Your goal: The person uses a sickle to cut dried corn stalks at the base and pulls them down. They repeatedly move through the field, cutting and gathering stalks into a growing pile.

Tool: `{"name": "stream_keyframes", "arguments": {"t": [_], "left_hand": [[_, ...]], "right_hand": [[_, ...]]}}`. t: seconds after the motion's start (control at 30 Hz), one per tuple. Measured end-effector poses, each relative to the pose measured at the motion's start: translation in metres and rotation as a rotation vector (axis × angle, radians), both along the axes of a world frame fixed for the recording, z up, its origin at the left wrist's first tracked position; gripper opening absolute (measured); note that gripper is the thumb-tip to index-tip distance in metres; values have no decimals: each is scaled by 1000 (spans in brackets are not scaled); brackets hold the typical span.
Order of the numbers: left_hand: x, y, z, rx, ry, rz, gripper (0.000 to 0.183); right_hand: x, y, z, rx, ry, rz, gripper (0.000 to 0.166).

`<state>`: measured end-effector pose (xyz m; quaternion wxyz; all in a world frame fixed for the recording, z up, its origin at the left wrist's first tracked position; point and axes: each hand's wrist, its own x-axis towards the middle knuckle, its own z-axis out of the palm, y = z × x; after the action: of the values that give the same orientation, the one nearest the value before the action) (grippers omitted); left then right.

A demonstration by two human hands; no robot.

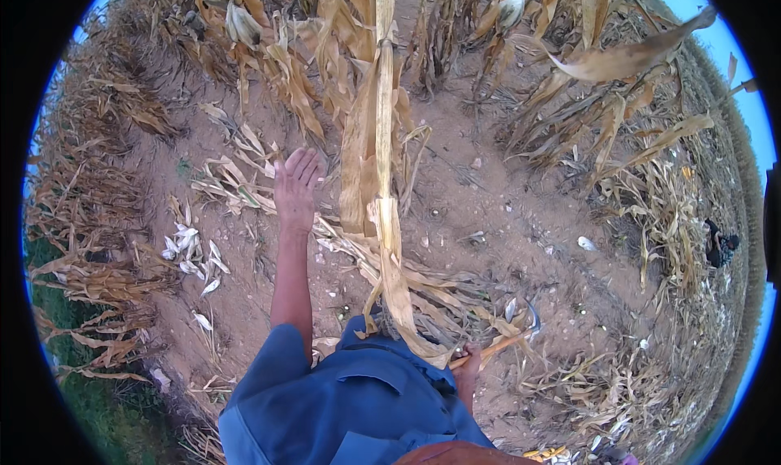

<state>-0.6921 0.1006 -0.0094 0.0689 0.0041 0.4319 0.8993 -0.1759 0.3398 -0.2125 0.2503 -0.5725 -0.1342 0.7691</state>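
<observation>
My left hand (pixel 299 187) reaches forward with its fingers extended and slightly apart, above cut dry corn stalks (pixel 235 181) on the soil, and holds nothing. Low at the right of my body, my right hand (pixel 467 358) grips the wooden handle of a sickle (pixel 503 345), whose curved blade points away to the right. Between my hands a dry corn stalk (pixel 384 123) runs from the top of the view down to my blue shirt. Broad dry leaves hang beside it.
Standing dry corn plants (pixel 299 93) rise ahead and on both sides. Husked-back corn ears (pixel 189 245) lie on the ground at left. Cut stalks (pixel 665 221) are heaped at right, near a crouching person (pixel 720 245). Yellow corn cobs (pixel 545 453) lie at the bottom edge.
</observation>
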Motion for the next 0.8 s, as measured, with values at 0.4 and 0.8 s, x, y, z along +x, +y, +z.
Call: {"name": "stream_keyframes", "arguments": {"t": [0.4, 0.8], "left_hand": [[2, 126, 133, -919, 658, -421, 116], [-180, 160, 39, -1051, 542, 46, 90]], "right_hand": [[-64, -10, -34, -81, 73, -141, 3], [-145, -2, 28, 26, 134, -54, 3]]}}
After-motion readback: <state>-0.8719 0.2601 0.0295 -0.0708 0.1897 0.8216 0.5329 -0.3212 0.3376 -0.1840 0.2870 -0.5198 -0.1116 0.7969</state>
